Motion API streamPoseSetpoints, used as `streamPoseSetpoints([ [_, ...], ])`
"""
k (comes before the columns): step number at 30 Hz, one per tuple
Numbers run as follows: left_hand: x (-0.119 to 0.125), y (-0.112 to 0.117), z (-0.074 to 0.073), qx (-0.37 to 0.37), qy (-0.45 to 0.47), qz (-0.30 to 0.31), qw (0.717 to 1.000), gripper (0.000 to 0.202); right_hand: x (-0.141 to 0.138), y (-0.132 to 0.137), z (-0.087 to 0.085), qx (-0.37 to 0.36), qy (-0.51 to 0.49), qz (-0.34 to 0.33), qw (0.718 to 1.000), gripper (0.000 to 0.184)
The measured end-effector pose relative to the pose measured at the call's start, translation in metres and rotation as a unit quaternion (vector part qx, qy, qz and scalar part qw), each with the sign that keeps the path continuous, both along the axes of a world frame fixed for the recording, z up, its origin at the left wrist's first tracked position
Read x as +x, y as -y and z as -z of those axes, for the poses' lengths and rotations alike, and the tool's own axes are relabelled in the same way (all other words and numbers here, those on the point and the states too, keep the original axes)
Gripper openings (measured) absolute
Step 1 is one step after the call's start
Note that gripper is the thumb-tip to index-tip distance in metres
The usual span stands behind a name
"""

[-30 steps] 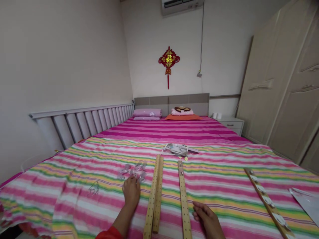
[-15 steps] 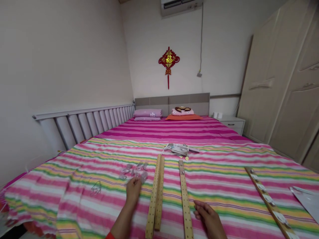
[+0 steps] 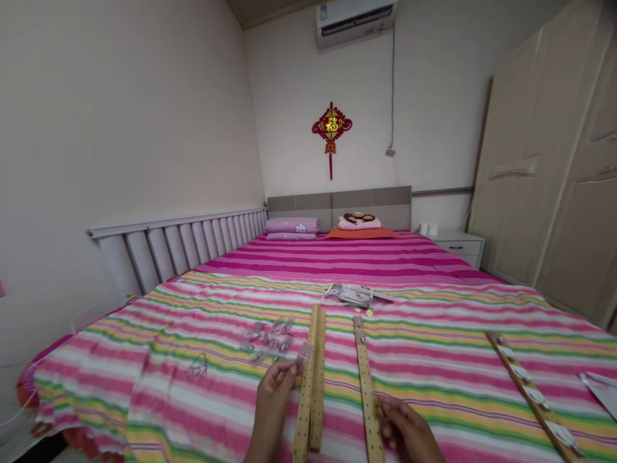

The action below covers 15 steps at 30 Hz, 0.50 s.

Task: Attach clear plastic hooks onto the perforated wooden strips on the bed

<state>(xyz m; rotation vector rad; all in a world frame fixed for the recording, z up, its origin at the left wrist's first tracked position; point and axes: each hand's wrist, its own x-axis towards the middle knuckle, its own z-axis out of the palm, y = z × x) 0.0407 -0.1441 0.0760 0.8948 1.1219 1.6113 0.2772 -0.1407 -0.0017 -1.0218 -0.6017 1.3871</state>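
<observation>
L hand (image 3: pixel 274 390) just took a clear pkt (image 3: pixel 303 355) off the pile (image 3: pixel 283 344); grip pinching it by the paired strips (image 3: pixel 307 392), prob. ready to handle. R hand (image 3: pixel 407 424) at lone strip (image 3: pixel 367 386), grip unclear.

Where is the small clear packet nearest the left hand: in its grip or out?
In: the left hand pinches the packet by one end, apart from the other packets.

Left hand (image 3: pixel 276 387) bare, left forearm (image 3: pixel 266 434) bare down to frame edge. Right hand (image 3: pixel 403 423) bare too, wrist included. Finer detail too blurry to make out.
</observation>
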Motion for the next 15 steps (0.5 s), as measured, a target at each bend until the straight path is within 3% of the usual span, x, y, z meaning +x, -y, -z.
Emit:
streamPoseSetpoints([
  [3, 0.014, 0.019, -0.003, 0.098, -0.214, -0.045, 0.971, 0.018, -0.025, 0.014, -0.021, 0.026, 0.012, -0.05, 0.998, 0.034],
  [7, 0.022, 0.036, -0.006, 0.267, -0.403, -0.085, 0.871, 0.02, -0.044, 0.027, -0.05, 0.058, 0.046, -0.098, 0.992, 0.043],
  [12, 0.017, 0.049, -0.031, 0.454, -0.527, -0.075, 0.715, 0.025, -0.034, 0.032, -0.074, 0.077, 0.0, -0.086, 0.993, 0.041],
  [15, 0.015, 0.056, -0.047, 0.511, -0.553, -0.086, 0.652, 0.022, -0.026, 0.037, -0.082, 0.082, -0.022, -0.107, 0.991, 0.033],
])
